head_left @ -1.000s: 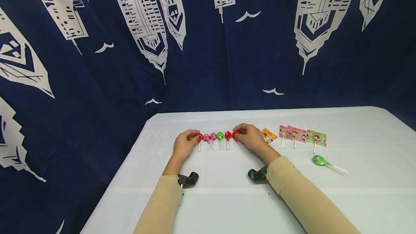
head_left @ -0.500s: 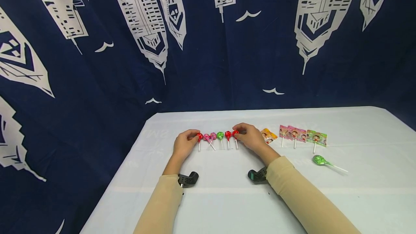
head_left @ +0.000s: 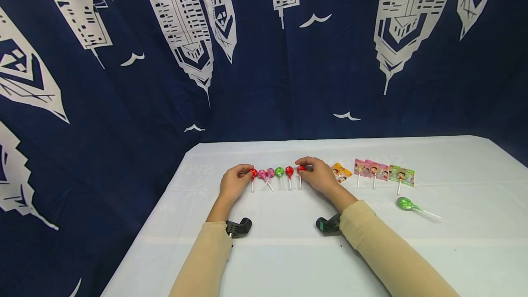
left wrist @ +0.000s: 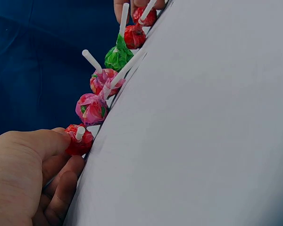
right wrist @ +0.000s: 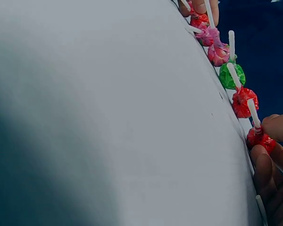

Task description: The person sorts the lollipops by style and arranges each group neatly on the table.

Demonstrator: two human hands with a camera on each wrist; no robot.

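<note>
A row of lollipops lies on the white table, sticks toward me. At its left end my left hand (head_left: 233, 184) pinches a red lollipop (left wrist: 80, 146) by its wrapped head. My right hand (head_left: 321, 176) holds another red lollipop (right wrist: 261, 141) at the right end, thumb and fingers on its head. Between the hands are two pink lollipops (left wrist: 92, 109) with crossing sticks, a green lollipop (head_left: 279, 172) and a third red lollipop (head_left: 289, 171). A small gap separates that red one from the one in my right hand.
Right of my right hand lie an orange candy packet (head_left: 341, 172), pink packets (head_left: 377, 170) and a green packet (head_left: 402, 175), with white sticks showing. Closer to me is a loose green lollipop (head_left: 406, 203). A dark blue printed curtain (head_left: 264, 104) hangs behind the table (head_left: 280, 260).
The red lollipop in my right hand has shifted slightly to the right, widening the gap to its neighbour. My left hand and the other lollipops stay in place.
</note>
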